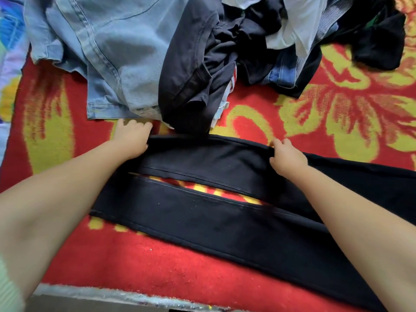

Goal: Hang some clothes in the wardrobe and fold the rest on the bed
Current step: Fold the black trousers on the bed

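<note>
Early stage: my left hand and right hand pinch the far leg of the black trousers, unfolded on the bed. Clothes pile beyond untouched.

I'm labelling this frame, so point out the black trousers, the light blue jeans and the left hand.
black trousers [225, 221]: head view, middle of the near leg.
light blue jeans [117, 64]: head view, broad leg panel.
left hand [132, 138]: head view, back of the hand.

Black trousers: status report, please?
Both hands, left and right, gripping black trousers far leg. Trousers flat on bed. Clothes pile crowding behind.
</note>
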Demonstrator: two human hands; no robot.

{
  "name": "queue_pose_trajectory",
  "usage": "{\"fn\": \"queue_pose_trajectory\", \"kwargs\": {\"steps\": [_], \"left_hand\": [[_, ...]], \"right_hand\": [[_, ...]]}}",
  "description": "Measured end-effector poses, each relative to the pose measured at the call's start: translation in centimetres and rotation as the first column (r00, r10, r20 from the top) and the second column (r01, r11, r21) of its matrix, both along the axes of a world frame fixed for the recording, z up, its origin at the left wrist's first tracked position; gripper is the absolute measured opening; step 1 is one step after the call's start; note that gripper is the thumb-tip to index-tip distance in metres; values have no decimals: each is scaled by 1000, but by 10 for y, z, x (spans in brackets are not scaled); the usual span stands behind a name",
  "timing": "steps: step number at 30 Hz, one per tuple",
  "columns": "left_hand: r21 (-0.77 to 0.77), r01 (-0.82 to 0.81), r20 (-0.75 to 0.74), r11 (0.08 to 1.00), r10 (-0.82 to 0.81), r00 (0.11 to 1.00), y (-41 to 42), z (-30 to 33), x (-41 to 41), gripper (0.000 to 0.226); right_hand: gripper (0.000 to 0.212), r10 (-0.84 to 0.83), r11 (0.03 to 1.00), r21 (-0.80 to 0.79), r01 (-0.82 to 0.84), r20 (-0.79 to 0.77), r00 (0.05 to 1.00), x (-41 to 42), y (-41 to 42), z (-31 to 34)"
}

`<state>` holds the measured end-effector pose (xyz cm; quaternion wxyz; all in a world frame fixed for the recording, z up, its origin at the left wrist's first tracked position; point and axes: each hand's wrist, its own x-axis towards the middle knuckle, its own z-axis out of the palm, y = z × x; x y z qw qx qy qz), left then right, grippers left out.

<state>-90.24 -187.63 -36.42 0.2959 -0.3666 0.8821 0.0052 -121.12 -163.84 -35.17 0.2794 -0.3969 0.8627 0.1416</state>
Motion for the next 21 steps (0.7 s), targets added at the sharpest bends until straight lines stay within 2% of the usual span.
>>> {"fn": "queue_pose_trajectory", "kwargs": {"steps": [2,5,7,9,11,13,14,16,17,18,19,21], "left_hand": [[-2,84,-69,996,-84,994,-3,11,8,21],[-3,169,-326,986,-161,932,5,31,27,17],[-95,279,-466,956,-290,836,17,44,49,9],[-170,392,-479,904,-423,769,38,52,76,15],[-198,450,-467,871,-487,738,62,52,104,23],[-208,482,-450,851,-521,725,86,44,130,25],[-196,484,-432,853,-518,738,99,40,140,24],[-62,455,-280,888,-454,846,116,30,153,13],[58,415,-90,908,-409,908,127,28,155,15],[187,335,107,923,-358,927,135,23,153,30],[261,254,238,931,-317,918,141,21,147,43],[287,230,253,930,-305,918,156,22,119,53]], "right_hand": [[28,130,990,62,-124,-112,985,-1,-1,8],[29,358,933,108,-344,-165,919,-4,5,31],[21,481,868,149,-474,-14,877,-4,15,48],[8,528,791,216,-573,232,817,4,32,62],[17,512,745,241,-622,390,765,19,51,73],[25,505,726,226,-650,466,726,40,72,75],[26,501,724,212,-657,493,711,51,84,72],[25,495,727,194,-658,516,699,72,102,62],[21,496,735,185,-652,509,703,81,109,58],[12,484,755,173,-632,503,716,88,117,53],[15,448,783,176,-597,506,737,94,123,50],[37,391,839,153,-523,498,774,98,137,46]]}}
